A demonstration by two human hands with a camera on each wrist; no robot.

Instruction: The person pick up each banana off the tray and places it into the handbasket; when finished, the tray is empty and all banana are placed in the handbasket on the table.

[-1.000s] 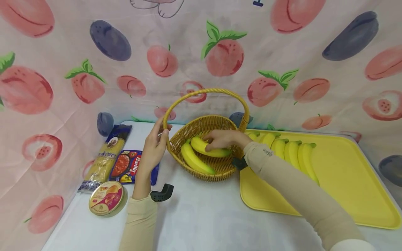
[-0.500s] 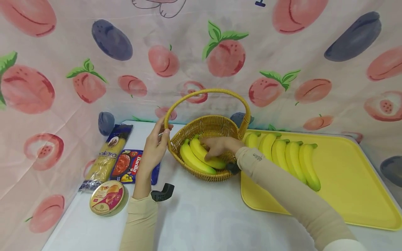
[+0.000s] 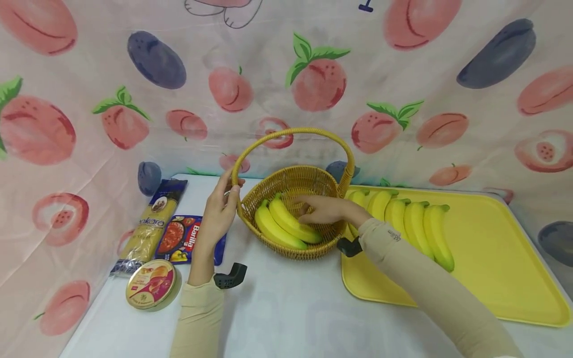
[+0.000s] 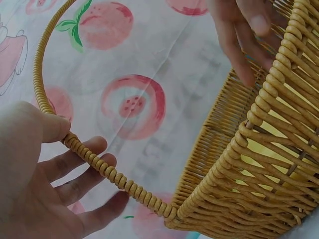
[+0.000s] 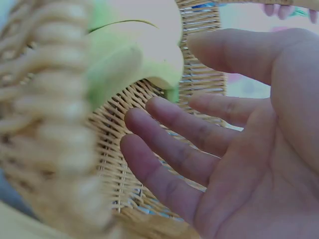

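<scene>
Golden-brown, round wicker basket [image 3: 309, 183]: ribbed | curved yellow bananas [image 3: 291, 223] inside basket: smooth | flat yellow plastic tray [image 3: 492, 258], basket's right: smooth

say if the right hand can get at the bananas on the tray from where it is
Probably yes: the right hand looks empty, and the bananas on the tray lie just beside the basket. It would first have to clear the basket's rim, though.

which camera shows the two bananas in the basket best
The head view: both bananas lie side by side in the basket, seen nearly whole from above. The right wrist view shows them close but pale and cut off at the top; the left wrist view, only yellow patches through the basket's side.
</scene>
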